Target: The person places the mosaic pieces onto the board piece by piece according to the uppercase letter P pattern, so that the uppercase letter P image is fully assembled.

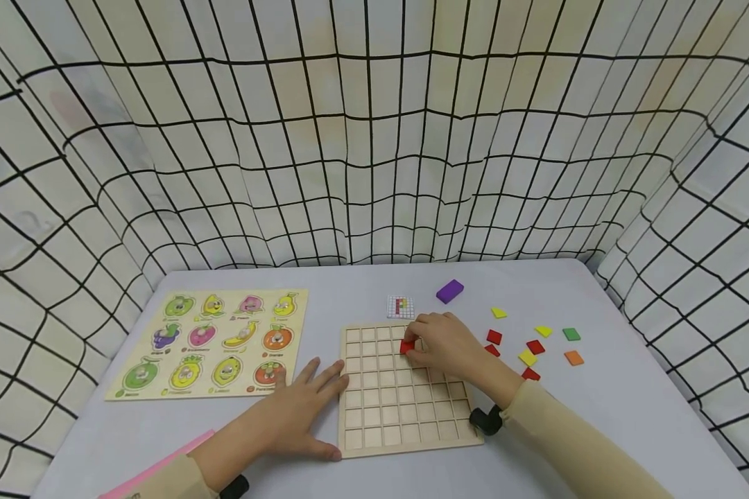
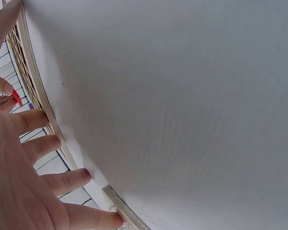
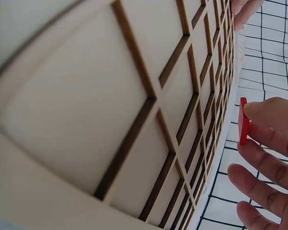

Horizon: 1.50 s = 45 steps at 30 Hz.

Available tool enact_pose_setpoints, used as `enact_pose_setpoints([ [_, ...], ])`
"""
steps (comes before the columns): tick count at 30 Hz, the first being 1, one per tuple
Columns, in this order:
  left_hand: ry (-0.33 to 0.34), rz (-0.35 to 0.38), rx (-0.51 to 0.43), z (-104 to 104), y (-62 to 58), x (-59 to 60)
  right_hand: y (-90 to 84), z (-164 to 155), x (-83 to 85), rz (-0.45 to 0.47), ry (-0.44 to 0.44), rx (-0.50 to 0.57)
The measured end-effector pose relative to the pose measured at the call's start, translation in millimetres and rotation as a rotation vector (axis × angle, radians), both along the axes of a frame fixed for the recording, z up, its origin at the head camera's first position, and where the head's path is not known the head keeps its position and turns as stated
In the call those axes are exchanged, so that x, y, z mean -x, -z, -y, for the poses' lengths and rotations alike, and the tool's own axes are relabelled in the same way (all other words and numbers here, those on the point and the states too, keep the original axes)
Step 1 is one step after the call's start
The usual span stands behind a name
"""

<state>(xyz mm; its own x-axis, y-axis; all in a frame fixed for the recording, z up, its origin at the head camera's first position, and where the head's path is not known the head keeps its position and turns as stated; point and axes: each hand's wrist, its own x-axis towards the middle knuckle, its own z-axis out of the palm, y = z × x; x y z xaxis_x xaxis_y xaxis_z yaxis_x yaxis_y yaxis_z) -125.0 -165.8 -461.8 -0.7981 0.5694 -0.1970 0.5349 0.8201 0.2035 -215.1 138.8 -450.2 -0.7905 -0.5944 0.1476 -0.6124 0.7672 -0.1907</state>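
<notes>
A wooden grid board (image 1: 382, 416) with square cells lies in the middle of the table. My right hand (image 1: 446, 346) pinches a red square tile (image 1: 406, 346) between thumb and fingers over the board's upper part. The right wrist view shows the red tile (image 3: 243, 120) on edge, held at the fingertips. Spread along the board's left edge, my left hand (image 1: 299, 409) touches the rim with thumb and fingertips. In the left wrist view the straight fingers (image 2: 67, 181) of that hand stand apart, with one fingertip at the fruit puzzle's edge.
Several loose tiles lie to the right, among them a green tile (image 1: 571, 334) and an orange tile (image 1: 574, 357). A small pattern card (image 1: 401, 306) and a purple block (image 1: 450, 291) sit behind the board. A fruit puzzle board (image 1: 217, 390) lies left; black-lined fabric walls surround the table.
</notes>
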Motion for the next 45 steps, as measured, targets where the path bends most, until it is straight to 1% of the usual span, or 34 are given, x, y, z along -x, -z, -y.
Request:
enact_pose_setpoints([
  [6,0.004,-0.015,-0.024,-1.5,0.6,-1.7,1.2,5.5,6.7,0.001,-0.018,-0.004],
  [9,0.005,-0.031,-0.017,-2.3,1.7,-2.7,0.6,10.6,9.3,0.007,-0.026,-0.001],
  [13,-0.001,-0.032,-0.014,-2.3,2.7,-3.4,-0.2,18.4,11.1,0.022,-0.028,-0.011],
  [23,-0.008,-0.03,-0.013,-1.8,2.4,-5.0,5.6,29.2,16.1,0.003,-0.026,-0.064],
  [31,-0.006,-0.045,-0.007,-1.7,1.7,-5.2,11.2,34.5,20.8,0.002,-0.055,-0.058],
  [40,-0.004,-0.054,-0.008,-4.3,1.8,-6.4,12.1,39.7,22.9,0.029,-0.05,-0.077],
  [45,-0.004,-0.052,-0.005,-3.8,3.2,-6.7,11.6,42.2,22.8,0.053,-0.042,-0.069],
])
